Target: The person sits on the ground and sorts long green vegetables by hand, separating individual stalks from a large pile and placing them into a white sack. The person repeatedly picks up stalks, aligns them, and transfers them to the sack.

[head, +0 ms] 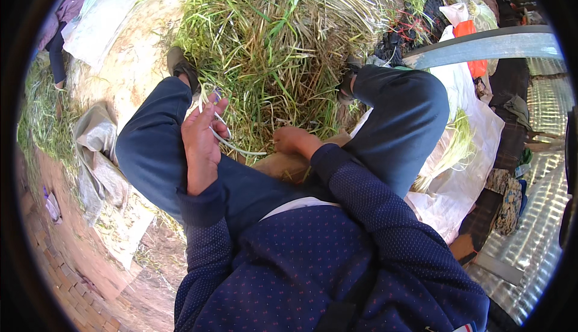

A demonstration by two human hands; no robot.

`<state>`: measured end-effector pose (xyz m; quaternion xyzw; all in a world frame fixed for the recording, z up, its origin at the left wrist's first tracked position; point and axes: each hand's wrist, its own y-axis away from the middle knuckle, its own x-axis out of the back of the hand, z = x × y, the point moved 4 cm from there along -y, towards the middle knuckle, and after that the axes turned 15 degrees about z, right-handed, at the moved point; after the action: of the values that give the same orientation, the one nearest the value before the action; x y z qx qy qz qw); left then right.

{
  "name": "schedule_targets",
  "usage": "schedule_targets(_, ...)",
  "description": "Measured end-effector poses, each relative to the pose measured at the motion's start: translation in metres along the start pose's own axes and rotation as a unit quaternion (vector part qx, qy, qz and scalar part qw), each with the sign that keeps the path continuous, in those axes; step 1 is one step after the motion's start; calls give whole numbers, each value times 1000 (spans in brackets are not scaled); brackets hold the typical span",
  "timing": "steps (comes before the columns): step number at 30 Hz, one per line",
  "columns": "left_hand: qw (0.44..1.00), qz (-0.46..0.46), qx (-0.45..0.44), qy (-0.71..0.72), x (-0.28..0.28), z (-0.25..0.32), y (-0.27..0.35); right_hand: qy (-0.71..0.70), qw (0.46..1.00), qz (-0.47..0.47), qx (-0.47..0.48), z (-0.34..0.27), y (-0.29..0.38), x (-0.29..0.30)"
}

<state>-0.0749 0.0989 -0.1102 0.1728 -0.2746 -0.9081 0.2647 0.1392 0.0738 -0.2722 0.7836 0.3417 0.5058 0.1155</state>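
Note:
My left hand is raised over my left thigh, its fingers curled around a pale stalk. The stalk loops above the fingertips, and one white end hangs down to the right. My right hand is low between my knees, at the near edge of a large heap of green and yellowed leaves. Its fingers are bent, and whether anything is between them is hidden. A brown surface, perhaps a sack, lies just below that hand.
A bundle of pale yellow-green stalks lies on white plastic sheeting to my right. A curved metal bar crosses above it. Grey sacking lies to my left. Another person's leg shows at the far left.

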Motion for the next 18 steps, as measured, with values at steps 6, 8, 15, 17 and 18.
schedule_targets(6,1000,-11,7,19,3,-6,2,-101,988,92,-73,21,-2,33)
schedule_targets(8,1000,-10,6,26,3,-5,2,-77,977,183,-81,28,-6,55)
schedule_targets(15,998,-2,-8,61,1,0,1,-24,938,320,-130,72,-31,156)
schedule_targets(17,998,18,-11,63,-1,-1,0,-13,926,356,-124,82,-40,180)
schedule_targets(18,998,17,-10,63,-3,-1,0,-4,919,380,-110,86,-43,188)
